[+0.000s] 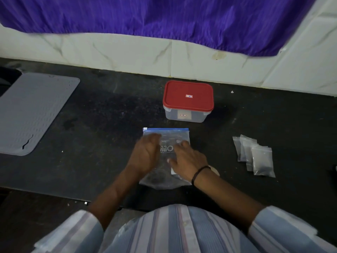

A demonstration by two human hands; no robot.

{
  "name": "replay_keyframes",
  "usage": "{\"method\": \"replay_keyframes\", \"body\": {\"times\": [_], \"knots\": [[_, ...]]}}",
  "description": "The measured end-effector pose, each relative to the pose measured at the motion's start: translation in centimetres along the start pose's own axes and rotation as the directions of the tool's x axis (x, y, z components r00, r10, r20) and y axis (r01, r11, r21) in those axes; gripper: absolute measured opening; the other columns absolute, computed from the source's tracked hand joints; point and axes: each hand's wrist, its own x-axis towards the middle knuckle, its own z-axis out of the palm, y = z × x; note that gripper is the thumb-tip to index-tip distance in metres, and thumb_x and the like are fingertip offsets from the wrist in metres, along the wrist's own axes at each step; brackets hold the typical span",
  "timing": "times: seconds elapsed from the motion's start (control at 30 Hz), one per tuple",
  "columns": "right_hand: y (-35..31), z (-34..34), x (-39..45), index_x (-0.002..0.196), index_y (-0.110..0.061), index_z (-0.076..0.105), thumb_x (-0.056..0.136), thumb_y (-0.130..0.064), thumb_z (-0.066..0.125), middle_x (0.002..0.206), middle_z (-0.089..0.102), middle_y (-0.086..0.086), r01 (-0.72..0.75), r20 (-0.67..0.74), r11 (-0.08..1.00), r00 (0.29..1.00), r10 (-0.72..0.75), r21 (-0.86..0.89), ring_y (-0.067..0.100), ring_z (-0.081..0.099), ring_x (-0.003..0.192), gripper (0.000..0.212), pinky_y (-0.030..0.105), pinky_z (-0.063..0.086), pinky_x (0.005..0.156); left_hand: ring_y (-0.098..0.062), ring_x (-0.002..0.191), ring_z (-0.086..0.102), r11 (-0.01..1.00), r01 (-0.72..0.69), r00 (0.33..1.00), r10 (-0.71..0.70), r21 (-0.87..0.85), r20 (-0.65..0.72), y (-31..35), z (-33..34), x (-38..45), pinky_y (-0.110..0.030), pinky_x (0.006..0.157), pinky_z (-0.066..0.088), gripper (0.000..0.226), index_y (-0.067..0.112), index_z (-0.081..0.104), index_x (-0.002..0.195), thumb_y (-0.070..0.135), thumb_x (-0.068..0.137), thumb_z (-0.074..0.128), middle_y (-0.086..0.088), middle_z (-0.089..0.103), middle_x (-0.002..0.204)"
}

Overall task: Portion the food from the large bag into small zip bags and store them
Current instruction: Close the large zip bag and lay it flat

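A large clear zip bag [168,136] with a blue seal strip lies flat on the dark counter [102,114], dark food showing at its near end. My left hand [145,152] hovers over or touches its left side, fingers relaxed and blurred. My right hand [187,161] rests flat on the bag's right half, fingers straight. Several small clear zip bags [255,156] lie in an overlapping row to the right. A clear plastic box with a red lid [187,95] stands shut just behind the large bag.
A grey ribbed mat [31,112] lies at the left of the counter. A white tiled wall [127,53] runs along the back, with purple cloth [164,15] hanging above. The counter's front edge is near my body.
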Motion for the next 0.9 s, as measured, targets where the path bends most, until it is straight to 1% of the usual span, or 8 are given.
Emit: {"method": "replay_keyframes", "body": {"times": [0.07, 0.17, 0.37, 0.53, 0.6, 0.7, 0.8, 0.9], "knots": [[0.5, 1.0, -0.4, 0.141, -0.027, 0.031, 0.09, -0.053, 0.049, 0.156, 0.015, 0.006, 0.019, 0.078, 0.999, 0.997, -0.016, -0.036, 0.031, 0.059, 0.106, 0.06, 0.04, 0.051, 0.083, -0.036, 0.11, 0.066, 0.999, -0.043, 0.996, 0.042, 0.014, 0.074, 2.0, 1.2, -1.8, -0.049, 0.093, 0.055, 0.048, -0.001, 0.064, 0.124, 0.025, 0.092, 0.04, -0.021, 0.067, 0.122], [1.6, 2.3, -0.3, 0.149, -0.029, 0.014, 0.088, -0.064, 0.046, 0.161, -0.004, 0.008, 0.055, 0.135, 0.992, 0.99, -0.04, -0.11, 0.032, 0.055, 0.117, 0.078, 0.042, 0.049, 0.091, -0.04, 0.137, 0.045, 0.979, 0.007, 0.961, -0.063, 0.204, 0.269, 1.5, 3.4, -3.4, -0.061, 0.107, 0.041, 0.061, 0.008, 0.049, 0.145, 0.042, 0.099, 0.029, -0.019, 0.047, 0.15], [1.9, 5.4, -2.2, 0.153, -0.026, -0.008, 0.087, -0.074, 0.03, 0.157, -0.028, 0.013, 0.074, 0.073, 0.985, 0.995, -0.063, -0.157, 0.027, 0.064, 0.103, 0.09, 0.036, 0.049, 0.082, -0.038, 0.148, 0.028, 0.95, -0.067, 0.92, -0.06, 0.306, 0.387, -0.2, 3.6, -4.5, -0.068, 0.111, 0.027, 0.077, 0.024, 0.035, 0.154, 0.069, 0.092, 0.029, -0.012, 0.027, 0.163], [2.0, 5.3, -2.1, 0.153, -0.024, -0.01, 0.084, -0.078, 0.029, 0.156, -0.029, 0.014, 0.095, 0.085, 0.983, 0.993, -0.082, -0.158, 0.027, 0.064, 0.103, 0.096, 0.035, 0.048, 0.083, -0.036, 0.152, 0.015, 0.951, -0.046, 0.909, -0.087, 0.305, 0.408, -0.3, 3.5, -4.6, -0.066, 0.116, 0.018, 0.084, 0.027, 0.024, 0.158, 0.078, 0.091, 0.016, -0.01, 0.015, 0.166], [2.0, 4.6, -2.2, 0.154, -0.024, -0.004, 0.084, -0.078, 0.029, 0.159, -0.022, 0.014, 0.108, 0.089, 0.984, 0.991, -0.097, -0.138, 0.028, 0.062, 0.108, 0.095, 0.037, 0.049, 0.085, -0.037, 0.152, 0.015, 0.948, -0.047, 0.905, -0.092, 0.314, 0.414, -0.3, 3.5, -4.5, -0.066, 0.116, 0.019, 0.085, 0.027, 0.023, 0.158, 0.078, 0.091, 0.013, -0.01, 0.016, 0.166], [1.0, 2.6, -2.3, 0.147, -0.022, 0.024, 0.09, -0.063, 0.038, 0.158, 0.011, 0.008, 0.157, -0.048, 0.986, 0.986, -0.159, -0.053, 0.028, 0.061, 0.107, 0.071, 0.038, 0.052, 0.082, -0.039, 0.149, 0.025, 0.952, -0.064, 0.902, -0.074, 0.3, 0.426, -0.3, 3.2, -4.1, -0.067, 0.113, 0.023, 0.08, 0.026, 0.03, 0.156, 0.074, 0.093, 0.021, -0.011, 0.025, 0.164], [-0.4, 0.2, -1.5, 0.11, -0.016, 0.055, 0.086, -0.03, 0.043, 0.127, 0.039, 0.0, 0.295, -0.318, 0.943, 0.918, -0.236, 0.153, 0.022, 0.06, 0.083, 0.03, 0.039, 0.054, 0.069, -0.039, 0.149, 0.026, 0.963, -0.034, 0.904, -0.083, 0.266, 0.419, -0.1, 2.9, -3.6, -0.065, 0.115, 0.018, 0.073, 0.023, 0.035, 0.154, 0.063, 0.094, 0.026, -0.011, 0.03, 0.162], [-1.5, -1.9, -0.1, 0.076, -0.008, 0.06, 0.081, -0.018, 0.038, 0.092, 0.05, 0.002, 0.448, -0.574, 0.745, 0.812, -0.108, 0.494, 0.012, 0.052, 0.074, 0.025, 0.026, 0.048, 0.067, -0.035, 0.139, 0.043, 0.981, -0.011, 0.936, -0.059, 0.196, 0.348, -0.2, 2.6, -2.8, -0.061, 0.114, 0.031, 0.061, 0.017, 0.052, 0.142, 0.051, 0.094, 0.035, -0.01, 0.049, 0.149]]}}
